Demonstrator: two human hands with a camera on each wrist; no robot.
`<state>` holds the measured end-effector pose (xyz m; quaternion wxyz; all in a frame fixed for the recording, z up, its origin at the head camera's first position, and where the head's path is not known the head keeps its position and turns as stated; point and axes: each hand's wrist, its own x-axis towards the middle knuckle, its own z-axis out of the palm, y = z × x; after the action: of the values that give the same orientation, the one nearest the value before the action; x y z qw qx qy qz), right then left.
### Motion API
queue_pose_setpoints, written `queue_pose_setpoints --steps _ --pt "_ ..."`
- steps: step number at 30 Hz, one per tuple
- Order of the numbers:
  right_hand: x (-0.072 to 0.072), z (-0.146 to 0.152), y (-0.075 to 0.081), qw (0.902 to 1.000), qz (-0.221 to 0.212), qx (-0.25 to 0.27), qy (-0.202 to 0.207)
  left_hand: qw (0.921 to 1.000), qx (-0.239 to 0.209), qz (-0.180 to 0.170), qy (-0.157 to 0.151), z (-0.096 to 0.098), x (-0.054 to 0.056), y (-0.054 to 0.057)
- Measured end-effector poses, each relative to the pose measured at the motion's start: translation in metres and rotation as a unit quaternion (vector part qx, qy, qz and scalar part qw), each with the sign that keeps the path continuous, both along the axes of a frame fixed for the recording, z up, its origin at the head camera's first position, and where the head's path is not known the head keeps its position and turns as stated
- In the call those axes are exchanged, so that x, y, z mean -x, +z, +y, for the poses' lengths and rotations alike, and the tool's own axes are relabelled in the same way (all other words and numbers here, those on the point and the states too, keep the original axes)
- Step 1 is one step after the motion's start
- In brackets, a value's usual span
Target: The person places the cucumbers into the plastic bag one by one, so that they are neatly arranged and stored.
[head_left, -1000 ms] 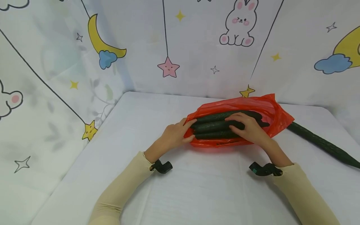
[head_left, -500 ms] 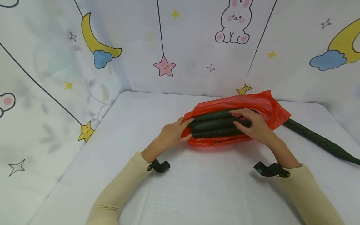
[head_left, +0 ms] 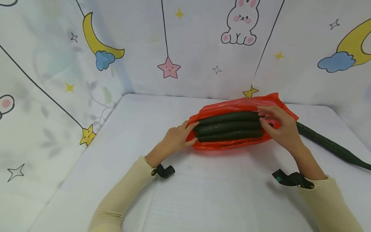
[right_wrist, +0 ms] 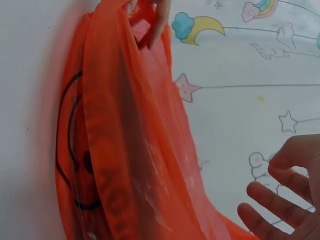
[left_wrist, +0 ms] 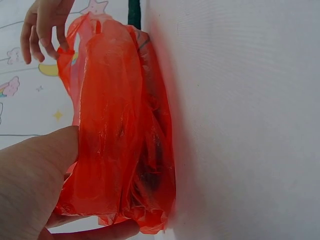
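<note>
Three dark green cucumbers (head_left: 229, 127) lie side by side in an open red plastic bag (head_left: 232, 104) on the white table. My left hand (head_left: 175, 140) grips the bag's left end, with its thumb (left_wrist: 60, 147) against the near side in the left wrist view. Above the bag's right end, my right hand (head_left: 282, 125) has its fingers spread and holds nothing. The right wrist view shows that right hand (right_wrist: 287, 187) apart from the red plastic. Part of the cucumbers' right ends is hidden behind it.
Another long cucumber (head_left: 330, 143) lies on the table (head_left: 203, 193) to the right, its near-left end at the bag's edge. A white curtain (head_left: 200, 42) printed with moons, stars and a rabbit hangs behind and to the left.
My right hand has moved right along the cucumbers and lifted off them, its fingers opening wider. My left hand has stayed on the bag's left end. The head view has shifted slightly.
</note>
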<state>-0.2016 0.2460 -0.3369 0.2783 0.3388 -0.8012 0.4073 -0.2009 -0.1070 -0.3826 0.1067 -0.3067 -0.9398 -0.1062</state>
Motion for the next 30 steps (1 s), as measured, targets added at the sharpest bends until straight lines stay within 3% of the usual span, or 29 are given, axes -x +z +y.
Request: queue_pose_setpoints --steps 12,20,25,30 --pt "-0.007 0.025 0.008 0.9963 0.025 0.066 -0.048 0.9999 -0.006 0.010 -0.002 -0.001 0.000 -0.001" --pt "-0.007 0.040 0.014 0.9864 0.045 0.119 -0.105 0.9999 -0.005 0.016 -0.001 -0.001 -0.002 0.000" --pt "-0.008 0.048 0.015 0.9782 0.034 0.138 -0.151 0.9997 -0.006 0.023 -0.001 -0.002 -0.002 -0.001" --pt "-0.002 0.062 0.006 0.9694 -0.007 0.138 -0.203 0.9998 -0.005 0.020 -0.002 -0.002 -0.001 0.000"
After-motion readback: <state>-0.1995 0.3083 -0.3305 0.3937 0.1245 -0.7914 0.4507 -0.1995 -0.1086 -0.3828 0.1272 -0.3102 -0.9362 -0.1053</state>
